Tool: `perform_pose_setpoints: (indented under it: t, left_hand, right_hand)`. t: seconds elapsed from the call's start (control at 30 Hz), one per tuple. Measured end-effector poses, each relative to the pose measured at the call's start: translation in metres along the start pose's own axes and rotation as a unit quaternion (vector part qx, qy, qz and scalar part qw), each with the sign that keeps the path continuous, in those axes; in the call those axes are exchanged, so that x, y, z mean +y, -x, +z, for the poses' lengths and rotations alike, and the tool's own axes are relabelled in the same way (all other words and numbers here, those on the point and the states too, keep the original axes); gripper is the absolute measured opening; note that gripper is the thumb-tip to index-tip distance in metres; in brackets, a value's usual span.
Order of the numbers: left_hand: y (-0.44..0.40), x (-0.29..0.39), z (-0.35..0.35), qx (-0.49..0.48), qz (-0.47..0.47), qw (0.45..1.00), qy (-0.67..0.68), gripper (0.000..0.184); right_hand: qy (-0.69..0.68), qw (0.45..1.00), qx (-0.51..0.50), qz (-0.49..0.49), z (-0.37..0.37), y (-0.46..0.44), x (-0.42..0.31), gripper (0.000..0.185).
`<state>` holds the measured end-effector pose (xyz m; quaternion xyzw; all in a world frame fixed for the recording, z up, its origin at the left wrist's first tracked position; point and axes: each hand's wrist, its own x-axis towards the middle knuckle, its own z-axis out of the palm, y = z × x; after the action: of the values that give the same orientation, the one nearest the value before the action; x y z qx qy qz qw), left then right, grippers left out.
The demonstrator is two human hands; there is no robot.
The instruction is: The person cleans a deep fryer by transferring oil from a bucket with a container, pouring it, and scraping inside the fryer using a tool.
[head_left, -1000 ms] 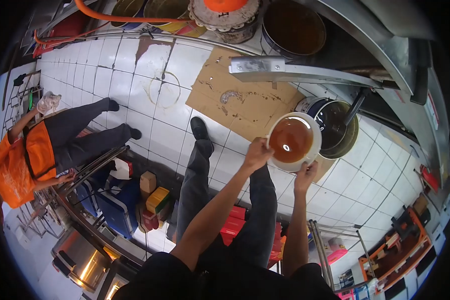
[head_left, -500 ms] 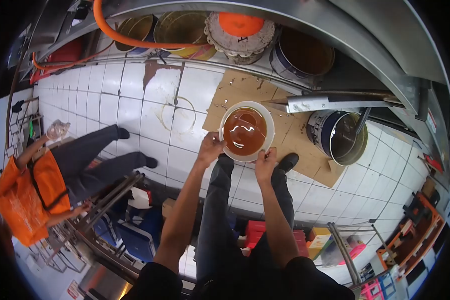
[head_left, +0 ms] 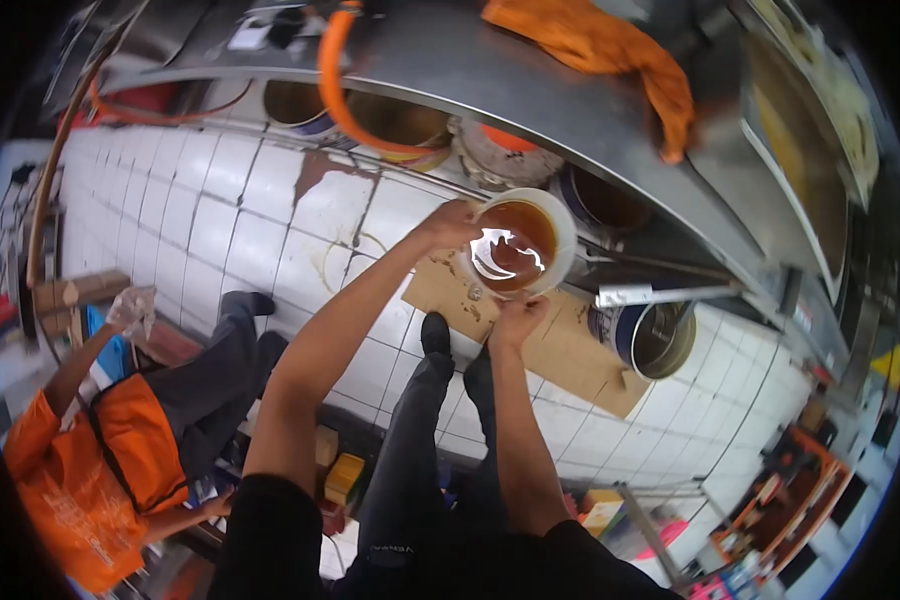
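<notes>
Left hand point(head_left: 457, 224) and right hand point(head_left: 522, 316): both closed on rim of white tub point(head_left: 562, 232), left at its left side, right at its lower edge. Tub holds reddish-brown liquid point(head_left: 515, 248), surface glossy. Position: above floor, near steel counter point(head_left: 420, 65); orange cloth point(head_left: 610, 50) on counter. Pail point(head_left: 660, 342) beside cardboard point(head_left: 580, 350) on tiles

Evenly bright | glare on amber liquid point(head_left: 526, 236) | slight motion blur | fisheye-curved, black-vignetted edges
</notes>
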<state>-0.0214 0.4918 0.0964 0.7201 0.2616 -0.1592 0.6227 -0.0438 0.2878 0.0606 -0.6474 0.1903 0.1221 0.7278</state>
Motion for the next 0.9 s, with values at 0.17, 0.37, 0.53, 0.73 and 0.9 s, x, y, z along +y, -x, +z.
perform_pose_setpoints:
  t: [0.17, 0.37, 0.53, 0.73, 0.9]
  left_hand:
    - [-0.039, 0.028, -0.008, -0.044, -0.014, 0.997, -0.054, 0.033]
    - [-0.081, 0.04, -0.004, -0.064, 0.009, 0.991, -0.116, 0.041]
    - [-0.099, 0.055, -0.005, -0.094, -0.017, 0.994, -0.055, 0.039]
    - [-0.131, 0.08, 0.001, -0.157, -0.045, 0.986, -0.038, 0.042]
    - [-0.158, 0.091, 0.013, -0.187, -0.078, 0.978, -0.042, 0.042]
  right_hand:
    - [0.015, 0.999, 0.026, 0.017, 0.023, -0.023, -0.04, 0.016]
    - [-0.003, 0.997, 0.063, -0.033, 0.025, -0.069, -0.03, 0.013]
    - [-0.001, 0.994, 0.101, -0.029, 0.036, -0.081, -0.051, 0.012]
    - [-0.02, 0.979, 0.2, -0.035, 0.054, -0.095, -0.066, 0.014]
    - [0.079, 0.948, 0.3, -0.077, 0.045, -0.138, -0.021, 0.017]
